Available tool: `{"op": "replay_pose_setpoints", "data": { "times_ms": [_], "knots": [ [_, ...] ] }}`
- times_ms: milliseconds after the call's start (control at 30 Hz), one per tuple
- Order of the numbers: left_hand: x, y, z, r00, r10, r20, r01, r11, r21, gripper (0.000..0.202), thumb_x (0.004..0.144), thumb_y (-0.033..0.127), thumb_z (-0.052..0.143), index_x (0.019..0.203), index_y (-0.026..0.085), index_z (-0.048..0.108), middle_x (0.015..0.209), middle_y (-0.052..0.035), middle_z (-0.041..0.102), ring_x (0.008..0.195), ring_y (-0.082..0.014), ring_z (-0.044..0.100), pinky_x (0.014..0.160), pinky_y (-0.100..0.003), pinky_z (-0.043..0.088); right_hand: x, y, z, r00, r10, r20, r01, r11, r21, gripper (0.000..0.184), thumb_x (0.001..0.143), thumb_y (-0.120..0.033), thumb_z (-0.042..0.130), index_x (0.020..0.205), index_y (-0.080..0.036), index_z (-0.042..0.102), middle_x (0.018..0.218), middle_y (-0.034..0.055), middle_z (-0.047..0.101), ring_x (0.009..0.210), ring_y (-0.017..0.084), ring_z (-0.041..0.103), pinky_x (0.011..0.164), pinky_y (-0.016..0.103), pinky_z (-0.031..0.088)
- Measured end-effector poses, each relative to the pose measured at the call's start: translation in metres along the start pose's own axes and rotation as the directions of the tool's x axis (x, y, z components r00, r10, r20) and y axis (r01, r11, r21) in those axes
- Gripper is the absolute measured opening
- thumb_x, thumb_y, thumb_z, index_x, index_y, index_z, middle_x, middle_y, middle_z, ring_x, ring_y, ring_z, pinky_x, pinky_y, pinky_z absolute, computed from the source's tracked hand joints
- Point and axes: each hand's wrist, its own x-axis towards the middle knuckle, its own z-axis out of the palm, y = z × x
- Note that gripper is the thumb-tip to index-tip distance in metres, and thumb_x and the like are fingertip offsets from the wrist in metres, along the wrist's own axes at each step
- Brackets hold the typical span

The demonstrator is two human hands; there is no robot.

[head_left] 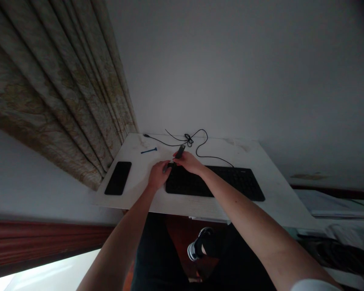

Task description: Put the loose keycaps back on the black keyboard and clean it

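My right hand (186, 160) is closed around a short dark flat handle (180, 151), whose far end sticks up past the fingers. My left hand (158, 173) is beside it, thumb and fingers pinched on a small dark piece at the keyboard's far left corner. Whether that piece joins the handle, I cannot tell. Beneath the hands and the right forearm lies a black keyboard (239, 180), partly covered by them. Its black cable (214, 157) runs to a tied bundle near the wall.
A black phone (118, 178) lies at the desk's left end. A thin blue tool (149, 150) rests between it and the cable's plug (146, 136). The white desk (197, 206) meets the wall at the back, with a patterned curtain (87, 97) at left.
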Motion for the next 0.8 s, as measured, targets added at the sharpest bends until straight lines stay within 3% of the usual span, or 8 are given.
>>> {"op": "replay_pose_setpoints", "data": {
  "times_ms": [200, 333, 500, 633, 800],
  "knots": [
    [0.003, -0.002, 0.002, 0.998, 0.065, 0.008, -0.065, 0.998, 0.028, 0.025, 0.097, 0.028, 0.054, 0.116, 0.024, 0.069, 0.113, -0.0065, 0.073, 0.105, -0.023, 0.066, 0.1, -0.039, 0.048, 0.002, 0.001, -0.005, 0.991, -0.081, 0.103, 0.09, 0.993, -0.082, 0.014, 0.083, -0.023, 0.069, 0.096, -0.017, 0.068, 0.088, 0.0045, 0.072, 0.076, 0.017, 0.067, 0.073, 0.03, 0.054],
    [0.003, -0.005, 0.005, 1.0, -0.004, -0.017, 0.005, 0.999, 0.04, 0.024, 0.099, 0.029, 0.05, 0.117, 0.022, 0.064, 0.105, -0.0074, 0.073, 0.099, -0.0234, 0.067, 0.094, -0.038, 0.05, 0.002, -0.002, -0.002, 0.999, -0.015, 0.044, 0.021, 0.991, -0.133, 0.017, 0.081, -0.022, 0.073, 0.097, -0.017, 0.069, 0.092, 0.007, 0.073, 0.078, 0.018, 0.068, 0.068, 0.029, 0.054],
    [0.003, -0.006, 0.006, 1.0, -0.022, -0.019, 0.023, 0.997, 0.067, 0.022, 0.1, 0.029, 0.047, 0.116, 0.021, 0.06, 0.103, -0.0082, 0.072, 0.096, -0.0231, 0.067, 0.09, -0.037, 0.049, 0.006, -0.009, 0.003, 0.997, 0.07, 0.012, -0.066, 0.977, -0.205, 0.019, 0.076, -0.015, 0.075, 0.094, -0.017, 0.07, 0.079, 0.0052, 0.072, 0.065, 0.018, 0.067, 0.063, 0.029, 0.052],
    [0.003, -0.004, 0.005, 1.0, -0.027, -0.005, 0.028, 0.995, 0.091, 0.022, 0.099, 0.031, 0.05, 0.113, 0.021, 0.064, 0.1, -0.0084, 0.073, 0.095, -0.0244, 0.067, 0.091, -0.039, 0.049, 0.014, -0.008, -0.003, 0.987, 0.016, 0.16, 0.009, 0.988, -0.153, 0.018, 0.075, -0.019, 0.074, 0.092, -0.018, 0.069, 0.074, 0.0021, 0.07, 0.066, 0.017, 0.066, 0.065, 0.029, 0.052],
    [0.005, -0.002, 0.004, 1.0, 0.023, 0.014, -0.024, 0.997, 0.076, 0.024, 0.097, 0.029, 0.053, 0.114, 0.024, 0.07, 0.11, -0.0073, 0.074, 0.105, -0.0249, 0.066, 0.099, -0.04, 0.048, 0.02, -0.004, -0.015, 0.959, -0.037, 0.282, 0.063, 0.994, -0.084, 0.017, 0.073, -0.023, 0.071, 0.089, -0.018, 0.066, 0.075, -0.0005, 0.067, 0.069, 0.015, 0.064, 0.067, 0.027, 0.052]
  ]
}}
